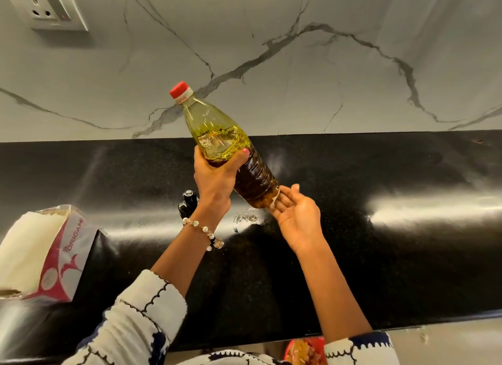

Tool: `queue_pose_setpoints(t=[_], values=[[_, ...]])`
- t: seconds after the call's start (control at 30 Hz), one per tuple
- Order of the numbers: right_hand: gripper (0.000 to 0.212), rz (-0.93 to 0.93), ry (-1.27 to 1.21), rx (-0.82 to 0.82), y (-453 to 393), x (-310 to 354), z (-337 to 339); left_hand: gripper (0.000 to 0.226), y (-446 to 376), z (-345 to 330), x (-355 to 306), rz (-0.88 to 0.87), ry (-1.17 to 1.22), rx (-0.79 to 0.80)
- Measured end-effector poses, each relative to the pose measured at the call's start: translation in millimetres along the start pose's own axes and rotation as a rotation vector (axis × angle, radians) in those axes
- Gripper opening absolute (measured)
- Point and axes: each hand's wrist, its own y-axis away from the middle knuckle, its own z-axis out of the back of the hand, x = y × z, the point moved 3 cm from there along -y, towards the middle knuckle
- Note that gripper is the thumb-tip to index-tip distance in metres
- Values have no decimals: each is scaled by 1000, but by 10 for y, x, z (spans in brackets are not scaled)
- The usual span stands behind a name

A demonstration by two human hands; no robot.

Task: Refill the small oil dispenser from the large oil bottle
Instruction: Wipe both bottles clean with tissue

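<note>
A large clear plastic oil bottle [217, 131] with a red cap is held tilted above the black counter, cap up and to the left, yellow oil inside it. My left hand [214, 174] grips its middle from below. My right hand [294, 211] lies flat with straight fingers under the bottle's base. The small dark oil dispenser [187, 203] stands on the counter just behind my left wrist, partly hidden by it.
A pack of white tissues [46, 253] in red and white wrapping lies at the left on the black counter [380, 174]. A marble wall [298, 66] with a power socket [47, 7] rises behind. A small wet patch [248, 218] glistens on the counter under the bottle.
</note>
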Motion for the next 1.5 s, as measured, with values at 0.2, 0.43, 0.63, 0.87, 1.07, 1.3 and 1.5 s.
queue_pose_setpoints(t=[0.2,0.43,0.63,0.87,1.07,1.3,1.5], values=[[38,-13,-67,-8,-60,-109,-12,65,75,-24,20,15,5,36],[19,-100,195,-72,48,-93,237,72,96,12,82,24,-2,27],[17,-49,83,-226,115,225,588,68,134,-182,259,49,-15,78],[6,20,-117,-442,194,461,1069,79,240,-616,576,4,-245,182],[38,-116,74,-454,258,383,1276,79,338,-962,809,-76,-447,330],[20,-214,158,-398,278,383,1262,82,427,-1125,870,-132,-534,373],[47,-260,179,-147,279,342,1074,91,429,-1086,828,-77,-616,515]])
